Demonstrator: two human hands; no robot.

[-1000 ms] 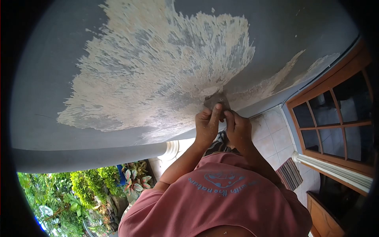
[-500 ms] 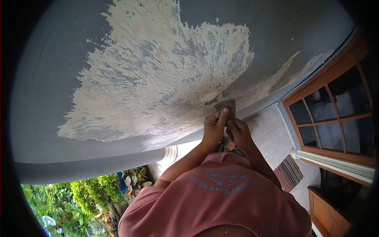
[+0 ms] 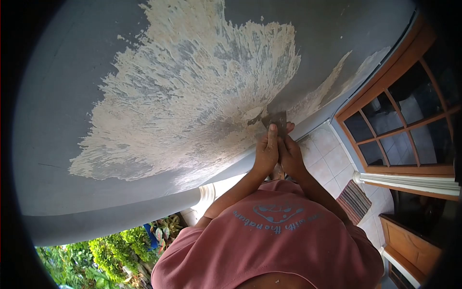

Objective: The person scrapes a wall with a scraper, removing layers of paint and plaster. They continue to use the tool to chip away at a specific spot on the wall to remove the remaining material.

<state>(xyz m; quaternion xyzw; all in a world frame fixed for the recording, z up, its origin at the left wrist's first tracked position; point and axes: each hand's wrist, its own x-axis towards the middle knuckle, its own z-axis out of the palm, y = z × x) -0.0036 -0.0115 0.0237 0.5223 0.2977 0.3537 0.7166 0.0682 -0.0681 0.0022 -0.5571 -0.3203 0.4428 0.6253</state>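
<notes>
A thin, dark flat scraper [image 3: 276, 119] lies against the grey wall [image 3: 62, 106], at the lower right edge of a large rough whitish patch [image 3: 187, 91]. My left hand [image 3: 267, 150] grips the scraper, its thumb flat on the blade's near face. Right beside it and touching it, my right hand [image 3: 290, 155] is closed round the same scraper, some of its fingers behind the blade. The handle, if there is one, is hidden by the hands. Just left of the blade the patch has a small dark gouge [image 3: 255, 119].
Wood-framed window panes [image 3: 404, 120] stand at the right, above a white ledge [image 3: 409, 183]. Below are floor tiles [image 3: 327, 159] and a striped mat [image 3: 354, 201]. Green plants [image 3: 115, 250] grow at the lower left, near a white column base [image 3: 206, 196].
Both hands and the scraper moved right from the gouge, then slightly up in view. The hands have come closer together. The camera view has turned a little.
</notes>
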